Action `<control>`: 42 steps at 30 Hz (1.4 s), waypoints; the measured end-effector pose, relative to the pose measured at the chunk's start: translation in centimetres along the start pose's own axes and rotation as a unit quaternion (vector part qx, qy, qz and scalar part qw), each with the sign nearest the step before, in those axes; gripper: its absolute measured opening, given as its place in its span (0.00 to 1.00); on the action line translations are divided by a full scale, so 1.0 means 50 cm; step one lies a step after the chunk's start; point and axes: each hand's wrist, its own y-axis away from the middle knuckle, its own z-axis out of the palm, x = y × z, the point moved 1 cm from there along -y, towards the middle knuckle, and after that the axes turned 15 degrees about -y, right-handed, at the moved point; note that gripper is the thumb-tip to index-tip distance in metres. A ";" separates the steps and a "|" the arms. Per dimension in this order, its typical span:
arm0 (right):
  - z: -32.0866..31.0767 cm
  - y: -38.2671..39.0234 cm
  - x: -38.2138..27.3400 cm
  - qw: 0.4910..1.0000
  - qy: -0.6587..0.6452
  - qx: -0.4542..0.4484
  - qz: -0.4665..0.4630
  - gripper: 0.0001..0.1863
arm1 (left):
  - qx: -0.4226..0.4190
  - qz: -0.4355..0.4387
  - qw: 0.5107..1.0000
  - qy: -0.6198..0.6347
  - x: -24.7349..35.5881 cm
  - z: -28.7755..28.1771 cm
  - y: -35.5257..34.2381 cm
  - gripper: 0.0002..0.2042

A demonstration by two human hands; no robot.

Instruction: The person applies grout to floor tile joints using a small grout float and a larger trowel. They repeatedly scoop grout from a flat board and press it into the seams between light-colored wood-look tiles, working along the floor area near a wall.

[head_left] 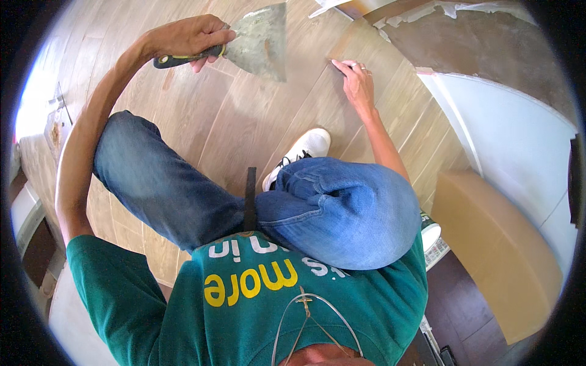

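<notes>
My left grip (188, 38) was wrapped firmly round a wide, flared metal scraper (253, 44) with a black-and-yellow handle, and out it stretched, smeared blade aimed to my right, over the wood-look plank floor (201, 116)! Across the way, my right grip (359, 88) was out there too, thumb and fingers pinching a small, slim, dark piece (337, 64), too small to identify; whether it touched the floor, I couldn't tell. A tan streak (339, 44) lay just past those fingertips. Between the two grips, nearer to me, sat my white, black-laced shoe (311, 146), while a pale bluish-white panel (506, 134) and a smooth tan sheet (497, 250) stood off to my right.
</notes>
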 end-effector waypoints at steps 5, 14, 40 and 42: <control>0.029 0.055 -0.005 0.997 0.063 -0.006 -0.047 0.25 | -0.011 -0.005 1.000 -0.007 -0.002 -0.007 -0.002 0.27; 0.001 -0.063 0.064 0.993 0.066 0.047 0.088 0.21 | -0.006 0.010 0.999 0.032 -0.005 -0.007 -0.004 0.26; -0.079 0.016 -0.265 0.950 -0.175 0.160 -0.203 0.28 | -0.079 0.045 0.989 0.120 0.049 -0.017 0.027 0.26; -0.098 0.024 -0.253 0.958 -0.169 0.142 -0.181 0.27 | -0.059 0.052 0.992 0.103 0.066 -0.025 0.020 0.26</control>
